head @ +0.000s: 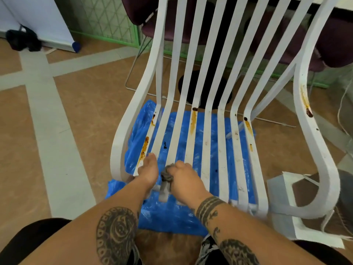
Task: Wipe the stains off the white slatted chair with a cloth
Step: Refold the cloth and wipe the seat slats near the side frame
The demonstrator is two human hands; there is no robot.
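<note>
The white slatted chair (207, 131) stands in front of me, its seat slats running toward me. Orange-brown stains (193, 122) streak several slats, the leftmost slat (144, 148) and the right armrest (306, 106). My right hand (184, 177) grips a bunched grey cloth (166, 175) against a slat near the seat's front edge. My left hand (148, 172) holds the front end of a left slat, its fingers wrapped under and partly hidden.
A blue plastic sheet (172, 217) lies on the floor under the chair. A white paper bag (298, 213) sits at the right by the armrest. Purple chairs (286, 35) and a black table base (205, 88) stand behind. A tan tiled floor (57, 131) spreads to the left.
</note>
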